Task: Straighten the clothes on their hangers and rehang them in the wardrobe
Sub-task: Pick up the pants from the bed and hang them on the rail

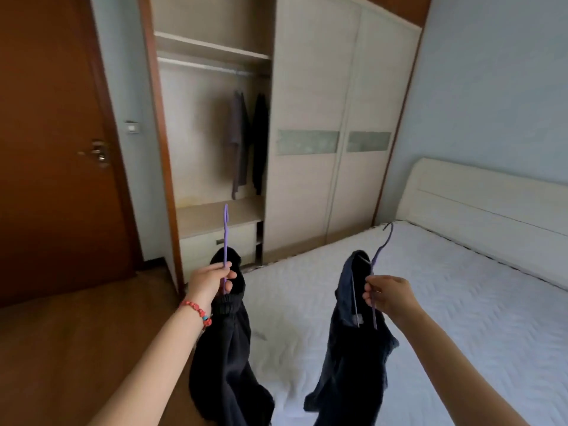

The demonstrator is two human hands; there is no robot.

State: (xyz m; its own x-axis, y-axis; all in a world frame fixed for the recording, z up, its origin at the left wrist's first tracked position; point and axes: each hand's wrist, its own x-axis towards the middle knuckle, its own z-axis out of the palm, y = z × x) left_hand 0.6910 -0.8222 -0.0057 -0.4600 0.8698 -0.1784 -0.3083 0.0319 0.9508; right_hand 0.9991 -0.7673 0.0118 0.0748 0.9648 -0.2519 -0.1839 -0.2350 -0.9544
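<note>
Clothes hang from two purple hangers you hold up over the near edge of the bed [430, 302]: your left hand [209, 281] pinches one hanger [226, 235] carrying a black garment [227, 348], your right hand [388, 295] grips the other hanger [381, 247] with a dark navy garment [353, 348]. Far ahead, the wardrobe [310, 87] stands open, two garments on its rail [203, 66].

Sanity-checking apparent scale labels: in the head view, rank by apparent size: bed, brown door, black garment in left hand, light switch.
1. bed and brown door: look similar, both cropped, unranked
2. black garment in left hand, inflated by nearness
3. light switch

Each hand [209, 279] [388, 295] holds a purple hanger [226, 229] [381, 247] bearing seemingly black clothes [227, 348] [350, 348].
</note>
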